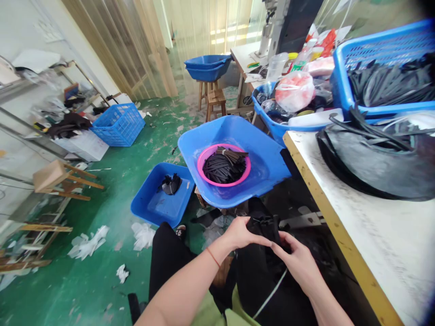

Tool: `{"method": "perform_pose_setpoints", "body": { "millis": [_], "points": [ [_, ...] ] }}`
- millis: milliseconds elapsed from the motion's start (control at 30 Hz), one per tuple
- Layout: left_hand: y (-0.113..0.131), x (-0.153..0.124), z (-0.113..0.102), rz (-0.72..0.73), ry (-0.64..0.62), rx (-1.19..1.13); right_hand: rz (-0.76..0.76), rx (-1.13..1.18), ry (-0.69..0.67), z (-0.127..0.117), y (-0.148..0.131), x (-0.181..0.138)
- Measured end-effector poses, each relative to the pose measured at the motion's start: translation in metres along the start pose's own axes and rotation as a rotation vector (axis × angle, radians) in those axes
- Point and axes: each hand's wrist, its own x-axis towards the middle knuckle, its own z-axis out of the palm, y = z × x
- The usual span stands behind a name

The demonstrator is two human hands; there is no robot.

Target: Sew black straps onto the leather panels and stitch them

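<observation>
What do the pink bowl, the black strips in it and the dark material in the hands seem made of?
Pink bowl: likely plastic, smooth, in one even bright color.
Black strips: perhaps fabric or leather, flat and dull; the look leaves it open.
Dark material: possibly fabric or leather too, mostly matte, but too dark for certainty.

Scuffed green floor (112, 203), pale wall (74, 45); 2 stools (216, 96) stand near a light-streaked curtain (193, 31); the white desk (370, 226) has a yellow left edge.

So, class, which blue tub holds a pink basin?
The blue tub at the picture's centre: its pink basin holds dark strips. The floor tub holds a dark bundle; stacked tubs show none.
</observation>
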Motion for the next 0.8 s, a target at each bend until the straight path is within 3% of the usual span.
{"method": "perform_pose_setpoints", "body": {
  "millis": [300,633,800],
  "points": [
    [0.003,0.001,-0.01,-0.092,-0.096,-0.098,0.004,0.101,0.005,-0.005,0.008,-0.006],
    [0.001,0.002,-0.008,-0.118,-0.091,-0.17,0.05,0.138,0.001,0.001,0.01,-0.006],
    [0.006,0.0,-0.015,-0.137,-0.195,-0.221,0.087,0.192,0.008,0.001,0.01,-0.006]
  ]
}}
